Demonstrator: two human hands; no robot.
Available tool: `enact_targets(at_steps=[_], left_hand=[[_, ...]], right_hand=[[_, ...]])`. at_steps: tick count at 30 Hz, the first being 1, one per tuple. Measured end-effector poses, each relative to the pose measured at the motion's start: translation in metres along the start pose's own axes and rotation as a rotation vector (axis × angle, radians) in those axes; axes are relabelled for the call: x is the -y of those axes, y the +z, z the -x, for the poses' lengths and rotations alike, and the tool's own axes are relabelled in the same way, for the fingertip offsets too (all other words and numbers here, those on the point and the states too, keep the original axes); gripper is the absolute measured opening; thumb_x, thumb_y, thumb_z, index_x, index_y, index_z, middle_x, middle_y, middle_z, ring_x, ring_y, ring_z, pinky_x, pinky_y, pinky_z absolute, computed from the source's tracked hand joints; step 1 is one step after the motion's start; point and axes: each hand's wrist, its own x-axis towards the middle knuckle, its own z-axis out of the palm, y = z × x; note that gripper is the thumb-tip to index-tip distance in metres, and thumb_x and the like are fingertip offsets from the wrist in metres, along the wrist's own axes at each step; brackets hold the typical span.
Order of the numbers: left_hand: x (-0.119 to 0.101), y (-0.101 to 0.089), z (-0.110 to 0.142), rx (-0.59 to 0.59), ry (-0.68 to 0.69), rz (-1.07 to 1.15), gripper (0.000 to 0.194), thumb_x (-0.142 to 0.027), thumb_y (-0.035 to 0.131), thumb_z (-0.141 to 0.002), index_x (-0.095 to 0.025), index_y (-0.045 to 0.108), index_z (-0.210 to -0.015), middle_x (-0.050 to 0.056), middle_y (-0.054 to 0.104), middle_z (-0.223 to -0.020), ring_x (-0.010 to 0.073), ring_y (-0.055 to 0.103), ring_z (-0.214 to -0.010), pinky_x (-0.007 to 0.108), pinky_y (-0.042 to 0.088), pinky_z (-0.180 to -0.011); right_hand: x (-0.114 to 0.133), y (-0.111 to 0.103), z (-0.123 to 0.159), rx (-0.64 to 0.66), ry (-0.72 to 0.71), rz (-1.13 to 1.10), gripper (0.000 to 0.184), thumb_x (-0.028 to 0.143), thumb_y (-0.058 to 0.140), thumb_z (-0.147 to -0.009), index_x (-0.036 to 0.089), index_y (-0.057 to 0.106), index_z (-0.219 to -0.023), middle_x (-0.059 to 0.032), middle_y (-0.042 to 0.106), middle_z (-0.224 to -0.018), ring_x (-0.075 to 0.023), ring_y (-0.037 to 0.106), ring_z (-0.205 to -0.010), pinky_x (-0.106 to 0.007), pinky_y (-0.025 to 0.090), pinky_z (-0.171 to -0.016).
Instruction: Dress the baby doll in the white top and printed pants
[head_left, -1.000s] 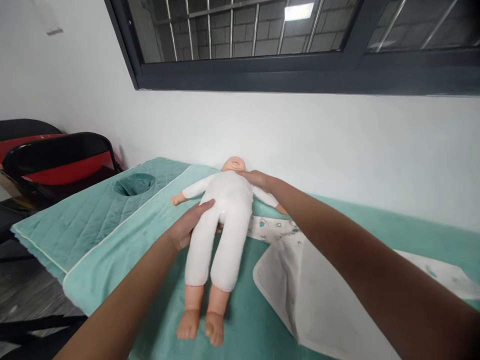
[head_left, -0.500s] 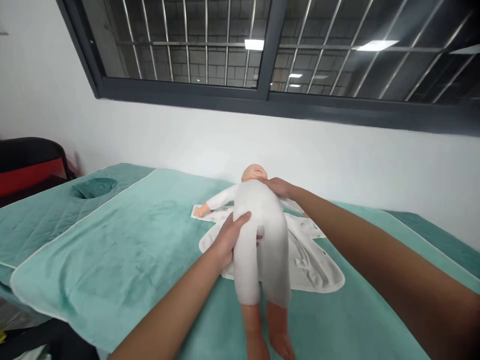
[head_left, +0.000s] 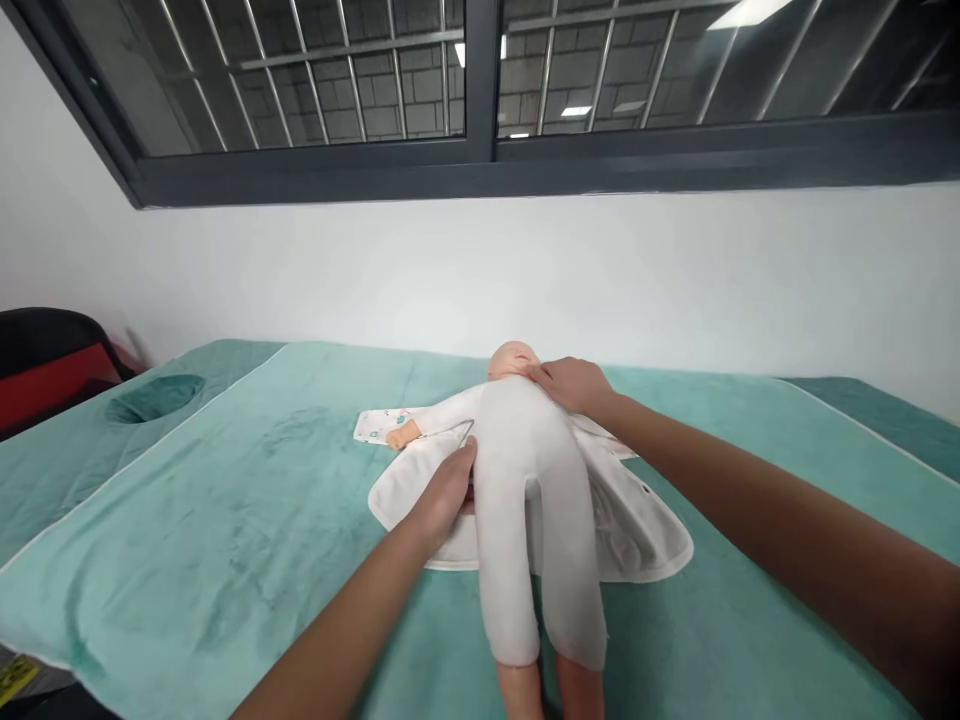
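1. While the doll [head_left: 529,435] lies face up over the spread white garment [head_left: 649,545], both hands steady it; the step in hand looks like placing it there.
2. The left hand [head_left: 442,495] is partly open beside the doll's waist, thumb near its side and fingers reaching underneath; whether they bear weight, I cannot tell.
3. The right hand [head_left: 576,385] touches the doll at the neck and shoulder; with its fingertips partly hidden, I cannot tell how far it closes.
4. Beneath the doll, the garment shows on both sides, above a green sheet [head_left: 217,500].
5. The next move seems to call for keeping the doll's head supported and its back centred.
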Motion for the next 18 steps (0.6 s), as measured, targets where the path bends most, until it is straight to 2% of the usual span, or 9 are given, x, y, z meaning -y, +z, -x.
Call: enact_targets(at_steps=[2,5,7,9,11,14,16,18], left_hand=[[-0.005,-0.006,-0.013,-0.056,0.079,-0.195,0.051,-0.057,0.04,-0.088,-0.014,0.065,-0.097,0.01,0.07,-0.086,0.0221,0.062,-0.075,0.034,0.05,-0.07],[-0.006,-0.012,-0.035,-0.133,0.242,-0.422,0.036,-0.04,0.04,-0.09,-0.015,0.065,-0.085,0.01,0.07,-0.088,0.0234,0.06,-0.083,0.037,0.046,-0.08],[-0.002,-0.016,-0.046,-0.137,0.33,-0.492,0.028,-0.03,0.04,-0.089,-0.016,0.065,-0.088,0.01,0.07,-0.095,0.0242,0.06,-0.089,0.037,0.044,-0.084],[0.005,-0.021,-0.051,-0.142,0.414,-0.589,0.027,-0.025,0.041,-0.088,-0.018,0.066,-0.093,0.011,0.069,-0.1,0.0254,0.06,-0.091,0.038,0.043,-0.086],[0.012,-0.025,-0.051,-0.179,0.475,-0.695,0.027,-0.023,0.041,-0.087,-0.019,0.066,-0.097,0.013,0.068,-0.101,0.0275,0.06,-0.093,0.039,0.043,-0.086],[0.019,-0.029,-0.049,-0.223,0.514,-0.771,0.028,-0.021,0.044,-0.085,-0.022,0.066,-0.102,0.014,0.065,-0.103,0.0299,0.058,-0.099,0.041,0.042,-0.086],[0.018,-0.03,-0.048,-0.223,0.562,-0.816,0.029,-0.018,0.045,-0.084,-0.023,0.065,-0.105,0.014,0.062,-0.107,0.0304,0.055,-0.104,0.041,0.041,-0.087],[0.016,-0.03,-0.048,-0.237,0.622,-0.932,0.033,-0.013,0.043,-0.083,-0.023,0.064,-0.107,0.013,0.061,-0.112,0.0301,0.052,-0.109,0.043,0.039,-0.09]], right_hand=[[0.022,-0.002,0.002,-0.115,-0.096,0.121,0.06,0.055,0.021,-0.096,0.018,0.069,-0.092,-0.0141,0.068,-0.101,-0.0284,0.061,-0.097,-0.035,0.041,-0.078],[0.07,0.009,0.003,-0.211,-0.34,0.243,0.047,0.043,0.024,-0.099,0.019,0.065,-0.095,-0.0113,0.065,-0.106,-0.0244,0.058,-0.1,-0.032,0.04,-0.078],[0.101,0.025,0.001,-0.168,-0.48,0.306,0.038,0.043,0.034,-0.097,0.018,0.062,-0.1,-0.0117,0.064,-0.107,-0.0249,0.057,-0.099,-0.032,0.04,-0.075],[0.123,0.043,-0.004,-0.036,-0.565,0.346,0.033,0.044,0.044,-0.093,0.018,0.061,-0.102,-0.012,0.063,-0.108,-0.0266,0.056,-0.099,-0.033,0.04,-0.074],[0.132,0.056,-0.011,0.088,-0.605,0.361,0.034,0.047,0.048,-0.09,0.018,0.061,-0.102,-0.011,0.064,-0.105,-0.0266,0.058,-0.096,-0.034,0.04,-0.074],[0.131,0.065,-0.021,0.197,-0.603,0.308,0.036,0.052,0.046,-0.09,0.022,0.061,-0.103,-0.007,0.067,-0.097,-0.0234,0.061,-0.085,-0.031,0.04,-0.067],[0.126,0.064,-0.023,0.218,-0.577,0.224,0.037,0.053,0.044,-0.091,0.025,0.061,-0.107,-0.0055,0.068,-0.098,-0.0227,0.061,-0.085,-0.03,0.039,-0.065],[0.119,0.061,-0.02,0.162,-0.535,0.125,0.036,0.052,0.042,-0.093,0.026,0.061,-0.11,-0.0049,0.067,-0.101,-0.0223,0.06,-0.087,-0.03,0.039,-0.067]])
